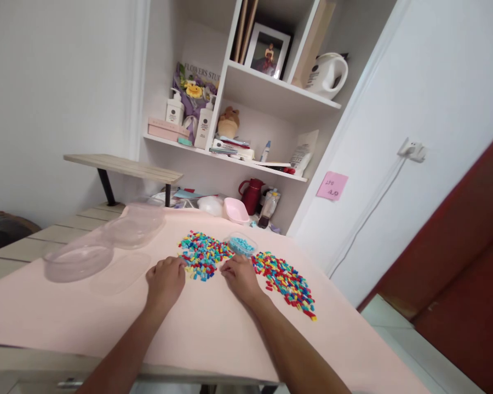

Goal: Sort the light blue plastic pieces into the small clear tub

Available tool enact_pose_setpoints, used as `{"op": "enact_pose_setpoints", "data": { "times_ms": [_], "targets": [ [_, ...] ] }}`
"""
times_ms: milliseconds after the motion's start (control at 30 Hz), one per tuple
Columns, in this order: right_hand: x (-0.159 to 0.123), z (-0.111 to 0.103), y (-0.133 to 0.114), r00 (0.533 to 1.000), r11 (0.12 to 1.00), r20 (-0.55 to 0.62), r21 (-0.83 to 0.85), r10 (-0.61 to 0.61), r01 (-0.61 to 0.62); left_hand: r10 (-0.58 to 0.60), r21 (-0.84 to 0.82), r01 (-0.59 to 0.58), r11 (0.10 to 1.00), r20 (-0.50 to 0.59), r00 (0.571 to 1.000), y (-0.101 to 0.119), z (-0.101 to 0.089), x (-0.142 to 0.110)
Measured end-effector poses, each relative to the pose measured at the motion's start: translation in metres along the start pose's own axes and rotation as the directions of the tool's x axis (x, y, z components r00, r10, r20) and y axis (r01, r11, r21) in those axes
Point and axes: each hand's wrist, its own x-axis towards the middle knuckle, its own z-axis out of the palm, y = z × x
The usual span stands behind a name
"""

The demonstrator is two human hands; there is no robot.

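Observation:
My left hand (166, 280) rests on the pink cloth, its fingers curled at the left edge of a mixed pile of small coloured plastic pieces (204, 254). What the fingertips hold, if anything, is too small to make out. On the pile's right side, my right hand (241, 276) has its fingers drawn together, and their contents cannot be seen either. Just beyond it stands a clear dish (252, 244) with light blue pieces (241, 244) inside. A second pile of red, yellow, blue and green pieces (285, 279) spreads to the right of my right hand.
Clear round containers (80, 260) and a transparent lid (121, 272) lie at the left on the pink cloth (205, 334). At the back are a pink tub (236, 210), a red jug (252, 195) and a bottle (269, 208). A wooden riser (123, 166) stands at the left.

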Motion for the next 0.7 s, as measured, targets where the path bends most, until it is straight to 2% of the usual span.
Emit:
{"op": "enact_pose_setpoints", "data": {
  "times_ms": [167, 300, 400, 533, 600, 700],
  "targets": [
    [0.016, -0.029, 0.026, 0.981, 0.982, -0.164, 0.174, 0.106, -0.077, -0.003, -0.004, 0.003, 1.000, 0.007, 1.000, 0.001, -0.001, 0.001],
    [0.053, -0.058, 0.043, 0.938, 0.972, -0.263, 0.127, 0.225, -0.198, -0.006, 0.006, 0.006, 1.000, 0.003, 1.000, 0.000, 0.000, 0.003],
    [0.070, -0.068, 0.052, 0.923, 0.964, -0.280, 0.110, 0.263, -0.241, 0.000, 0.021, 0.000, 1.000, 0.006, 1.000, 0.000, 0.000, 0.005],
    [0.063, -0.062, 0.054, 0.914, 0.956, -0.286, 0.131, 0.289, -0.261, 0.001, 0.032, -0.001, 0.999, 0.012, 1.000, 0.000, -0.001, 0.005],
    [0.050, -0.052, 0.048, 0.932, 0.962, -0.250, 0.136, 0.264, -0.236, -0.001, 0.035, 0.001, 0.999, 0.015, 1.000, 0.000, -0.001, 0.005],
    [0.030, -0.033, 0.035, 0.991, 0.995, -0.087, 0.034, 0.097, -0.095, -0.012, 0.040, 0.011, 0.999, 0.016, 1.000, 0.000, -0.002, 0.005]
  ]
}}
